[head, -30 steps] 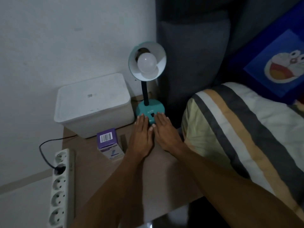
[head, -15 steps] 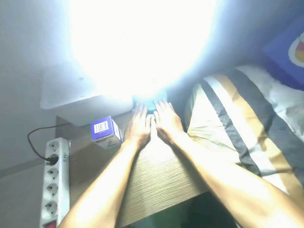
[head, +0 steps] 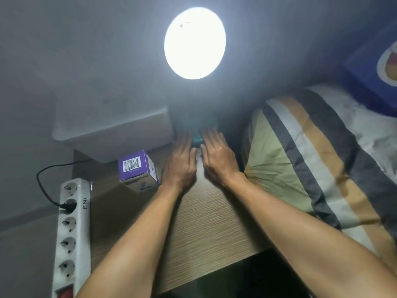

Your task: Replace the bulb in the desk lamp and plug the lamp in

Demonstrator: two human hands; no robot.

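Our left hand (head: 180, 162) and right hand (head: 219, 157) lie flat with fingers (head: 211, 136) spread, holding nothing, beside the lit lamp (head: 194, 43), so a careless push could tip it off the surface (head: 206, 222).

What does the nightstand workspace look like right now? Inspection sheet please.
Surface: wooden nightstand top, bare in the middle.
Job's things: desk lamp lit, glare hides the bulb; teal lamp base between the fingertips.
Clutter: purple bulb box left of the hands; white lidded box behind it.
Grippers: left hand and right hand lie flat, palms down, holding nothing.
Cables: black cord plugged into the white power strip; where it leads cannot be traced.
Surroundings: grey wall; striped pillow to the right; blue cushion beyond it.
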